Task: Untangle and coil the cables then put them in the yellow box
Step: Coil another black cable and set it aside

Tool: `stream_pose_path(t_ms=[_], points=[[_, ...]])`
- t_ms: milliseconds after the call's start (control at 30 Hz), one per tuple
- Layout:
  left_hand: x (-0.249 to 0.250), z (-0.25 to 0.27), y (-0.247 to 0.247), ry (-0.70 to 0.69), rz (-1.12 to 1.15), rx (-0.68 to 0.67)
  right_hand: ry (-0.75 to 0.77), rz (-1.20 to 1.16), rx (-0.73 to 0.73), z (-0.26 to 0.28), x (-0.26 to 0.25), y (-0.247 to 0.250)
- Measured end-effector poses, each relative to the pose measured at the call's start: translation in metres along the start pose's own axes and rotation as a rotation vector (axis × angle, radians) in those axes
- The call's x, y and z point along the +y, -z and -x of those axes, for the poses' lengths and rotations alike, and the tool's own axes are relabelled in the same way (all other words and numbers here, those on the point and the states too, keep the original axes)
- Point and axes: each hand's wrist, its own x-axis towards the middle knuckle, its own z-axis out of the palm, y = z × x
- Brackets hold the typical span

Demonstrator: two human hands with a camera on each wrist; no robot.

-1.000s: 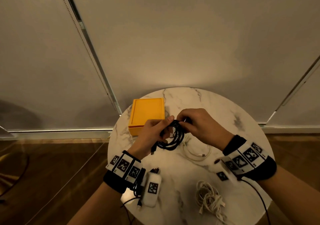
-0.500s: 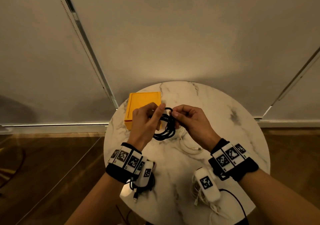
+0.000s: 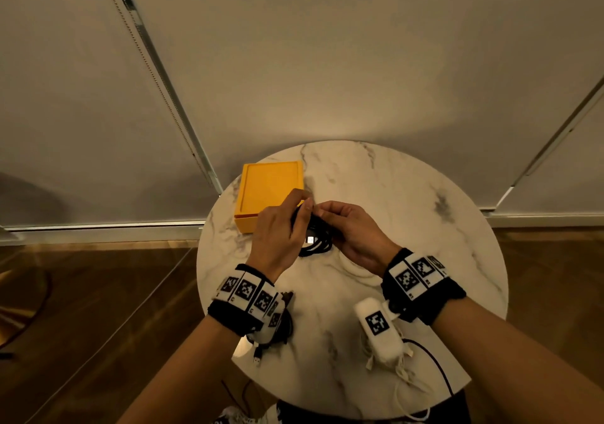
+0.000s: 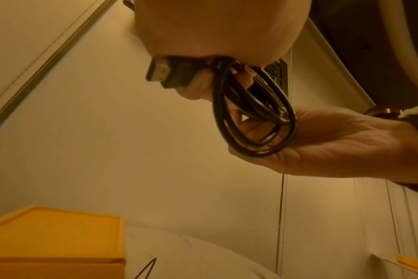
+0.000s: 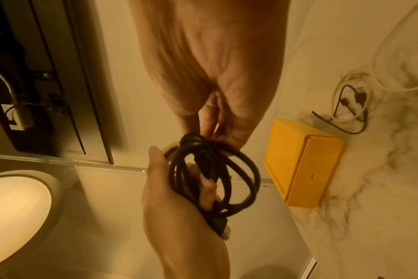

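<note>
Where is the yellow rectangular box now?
In the head view, the yellow rectangular box stands on the far left part of the round marble table, just beyond the left hand, with its lid closed.

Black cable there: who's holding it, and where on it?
Both hands hold the coiled black cable: left hand grips the loops near the plug; right hand pinches the top of the coil.

Both hands raised, fingertips meeting — left hand [image 3: 277, 237] and right hand [image 3: 351, 230] curled.
</note>
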Motion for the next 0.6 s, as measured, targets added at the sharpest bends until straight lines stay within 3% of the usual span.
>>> stream_pose_path(t_ms=[133,267,433,600], points=[[-0.007,0.002,0.0,-0.022,-0.025,0.0,-0.065,0.07,-0.01,0.002,0.004,-0.001],[-0.014,0.0,-0.002,0.037,-0.056,-0.012,-0.042,0.215,-0.147,0.008,0.011,-0.004],[-0.014,0.003,-0.004,0.181,0.13,0.037,-0.046,0.347,-0.093,0.012,0.008,-0.002],[-0.008,-0.001,0.0,0.201,0.271,0.043,-0.141,0.343,-0.147,0.015,0.004,-0.002]])
